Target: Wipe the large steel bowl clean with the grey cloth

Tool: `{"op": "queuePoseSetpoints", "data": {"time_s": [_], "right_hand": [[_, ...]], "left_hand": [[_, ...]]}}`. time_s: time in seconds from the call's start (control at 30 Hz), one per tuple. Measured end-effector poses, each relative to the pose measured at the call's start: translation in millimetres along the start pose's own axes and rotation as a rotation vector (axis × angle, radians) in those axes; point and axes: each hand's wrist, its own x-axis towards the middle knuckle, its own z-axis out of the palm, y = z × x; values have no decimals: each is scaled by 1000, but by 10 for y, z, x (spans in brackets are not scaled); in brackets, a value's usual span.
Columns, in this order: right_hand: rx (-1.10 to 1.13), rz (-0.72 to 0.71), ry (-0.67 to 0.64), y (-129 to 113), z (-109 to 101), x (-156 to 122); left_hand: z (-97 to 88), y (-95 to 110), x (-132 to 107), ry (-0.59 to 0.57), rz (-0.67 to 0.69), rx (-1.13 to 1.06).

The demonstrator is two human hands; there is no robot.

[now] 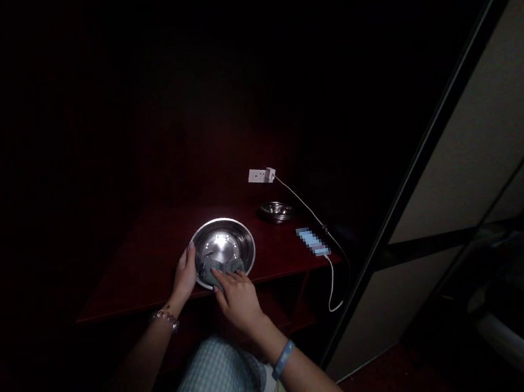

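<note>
Bowl (224,245), likely light, stiff, slippery, suits a rim hold: left hand (187,274) grips it, right hand (239,297) holds cloth (209,269).

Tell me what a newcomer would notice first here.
Probably the shiny metal bowl near the front edge of the dark red table, with the left hand holding it and the right hand on a gray cloth inside. Next, perhaps, the pixelated light-blue patch to the bowl's right and the white socket farther back.
</note>
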Motion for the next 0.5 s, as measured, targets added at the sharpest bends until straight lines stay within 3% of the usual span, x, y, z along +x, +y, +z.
{"op": "queuePoseSetpoints", "data": {"time_s": [0.23,0.5], "right_hand": [[54,39,58,-305,211,82],[55,56,39,-354,259,96]], "left_hand": [[-39,42,-59,42,-11,61],[-66,22,-53,119,-90,85]]}}
